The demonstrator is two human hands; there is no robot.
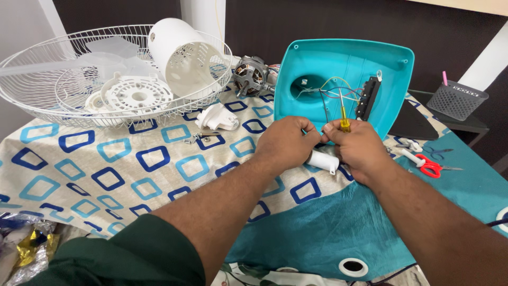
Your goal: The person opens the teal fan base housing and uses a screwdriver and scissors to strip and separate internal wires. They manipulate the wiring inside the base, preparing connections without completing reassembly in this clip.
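My left hand [286, 142] and my right hand [360, 148] meet in front of an upturned teal fan base [391, 69]. My right hand grips a small yellow-handled screwdriver [344, 125], its shaft pointing up toward coloured wires [333, 90] and a black switch block [368, 98] inside the base. A white plastic tube [324, 161] lies under and between the hands, and my left hand's closed fingers press against it at the thumb of the right hand. What the left fingertips pinch is hidden.
A white wire fan guard [32, 100] holds a white motor cover [182, 55] and clear blades. A bare motor [251, 74], a white bracket [218, 117], loose screws [197, 137], red scissors [431, 167] and a grey mesh basket [457, 99] lie on the patterned cloth [106, 169].
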